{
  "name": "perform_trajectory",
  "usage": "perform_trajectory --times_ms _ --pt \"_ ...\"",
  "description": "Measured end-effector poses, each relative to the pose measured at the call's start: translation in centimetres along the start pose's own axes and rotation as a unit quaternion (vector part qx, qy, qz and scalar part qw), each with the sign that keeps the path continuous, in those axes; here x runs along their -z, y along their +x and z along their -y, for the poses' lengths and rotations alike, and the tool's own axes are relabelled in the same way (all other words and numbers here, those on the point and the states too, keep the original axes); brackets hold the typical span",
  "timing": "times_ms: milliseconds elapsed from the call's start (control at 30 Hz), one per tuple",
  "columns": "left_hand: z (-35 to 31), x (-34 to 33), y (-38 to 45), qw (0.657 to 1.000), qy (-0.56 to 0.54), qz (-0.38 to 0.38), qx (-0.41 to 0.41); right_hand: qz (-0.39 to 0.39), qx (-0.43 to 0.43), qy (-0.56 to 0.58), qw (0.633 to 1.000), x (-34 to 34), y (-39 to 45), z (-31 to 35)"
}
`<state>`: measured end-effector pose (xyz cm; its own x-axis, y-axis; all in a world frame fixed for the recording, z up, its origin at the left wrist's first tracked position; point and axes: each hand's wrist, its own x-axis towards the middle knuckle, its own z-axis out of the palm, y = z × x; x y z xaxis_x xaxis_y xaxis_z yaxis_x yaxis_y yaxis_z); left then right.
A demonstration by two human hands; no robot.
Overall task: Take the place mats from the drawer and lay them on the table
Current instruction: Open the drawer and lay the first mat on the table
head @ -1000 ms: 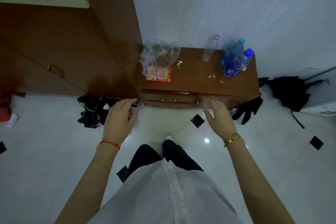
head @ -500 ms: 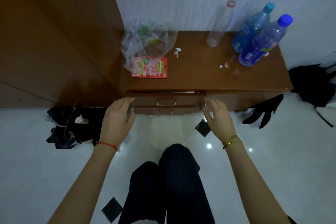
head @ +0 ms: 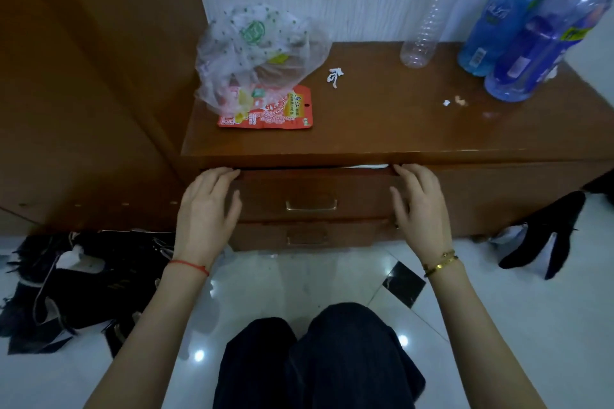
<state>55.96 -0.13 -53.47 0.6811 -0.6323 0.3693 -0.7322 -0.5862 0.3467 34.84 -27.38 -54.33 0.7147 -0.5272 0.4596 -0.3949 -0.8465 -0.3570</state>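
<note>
A low brown wooden cabinet [head: 382, 129] stands against the white wall, with two drawers in its front. The top drawer [head: 312, 191] is slightly ajar and a white strip [head: 365, 166] shows in the gap at its upper edge; I cannot tell what it is. My left hand [head: 207, 209] lies on the drawer's left end, fingertips hooked over its top edge. My right hand [head: 420, 206] rests on the right end, fingertips at the same edge. The metal handle [head: 311, 205] sits untouched between them. The lower drawer [head: 307, 237] is closed.
On the cabinet top lie a clear plastic bag [head: 255, 50], a red snack packet [head: 275, 109], an empty clear bottle [head: 423, 33], two blue bottles [head: 531, 30] and small scraps. A tall brown wardrobe [head: 83, 76] stands left. Dark clothes [head: 66, 285] and black shoes [head: 545, 242] lie on the tiled floor.
I have come closer and lower to the cabinet. Both hands moved forward from just short of the drawer front onto the ends of the top drawer.
</note>
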Motion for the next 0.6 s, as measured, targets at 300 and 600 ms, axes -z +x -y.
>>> perform_trajectory --times_ms 300,600 --pt "0.0 0.1 -2.4 1.0 -0.004 -0.025 -0.011 -0.025 -0.008 -0.012 1.0 -0.1 -2.8 0.5" --pt "0.0 2.3 -9.0 0.999 -0.027 -0.019 -0.027 -0.031 -0.006 -0.011 0.999 2.8 -9.8 2.4"
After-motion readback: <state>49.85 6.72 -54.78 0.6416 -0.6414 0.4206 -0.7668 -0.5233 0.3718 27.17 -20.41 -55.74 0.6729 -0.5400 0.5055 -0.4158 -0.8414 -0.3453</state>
